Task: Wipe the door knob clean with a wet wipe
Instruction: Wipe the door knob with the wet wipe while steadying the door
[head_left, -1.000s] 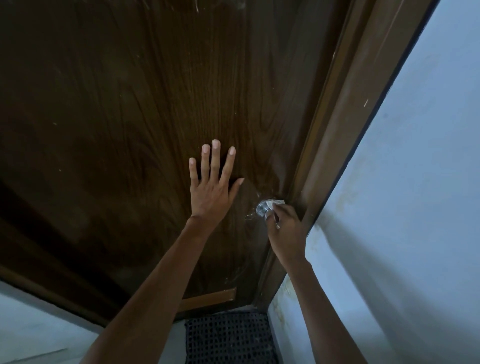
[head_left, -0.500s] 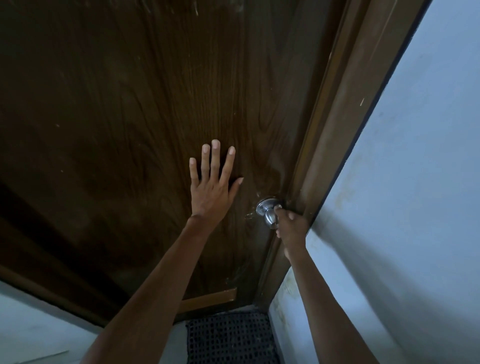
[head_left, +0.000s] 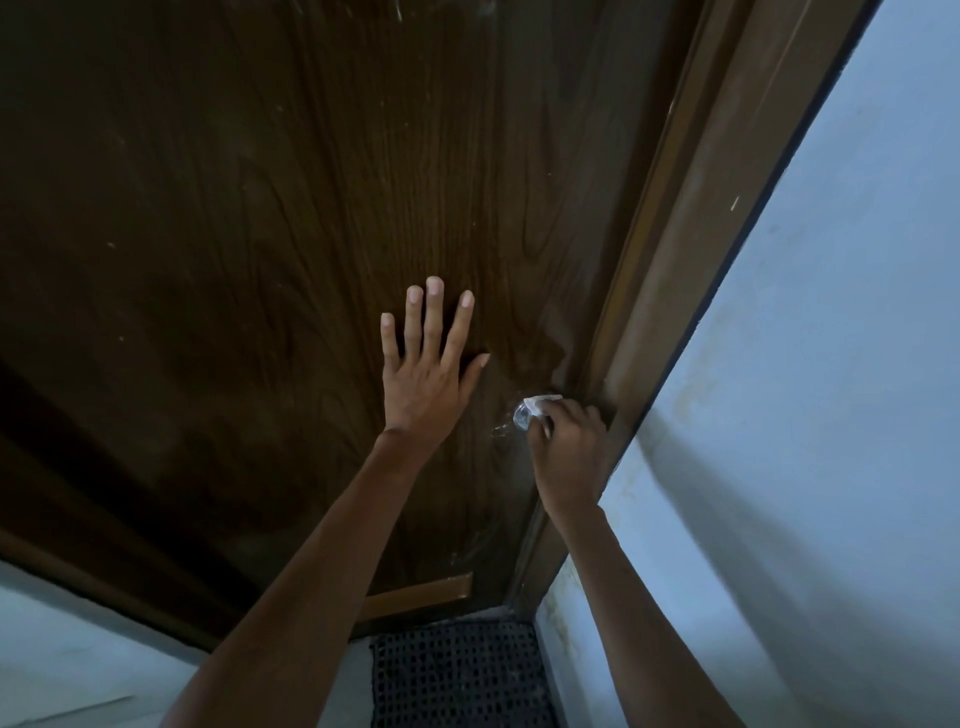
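A round silver door knob (head_left: 520, 417) sticks out of the dark wooden door (head_left: 260, 234) near its right edge. My right hand (head_left: 569, 452) is closed over the knob from below and to the right, pressing a white wet wipe (head_left: 540, 402) onto its top. Most of the knob is hidden under the wipe and my fingers; only its left rim shows. My left hand (head_left: 428, 369) lies flat on the door, fingers spread and pointing up, a short way left of the knob.
A brown door frame (head_left: 691, 260) runs up along the door's right edge, tight against my right hand. A pale blue wall (head_left: 831, 415) fills the right side. A dark perforated mat (head_left: 462, 675) lies on the floor at the door's foot.
My right hand has rolled back up over the knob, so the white wipe shows on top again and most of the metal is covered. My left hand has stayed put.
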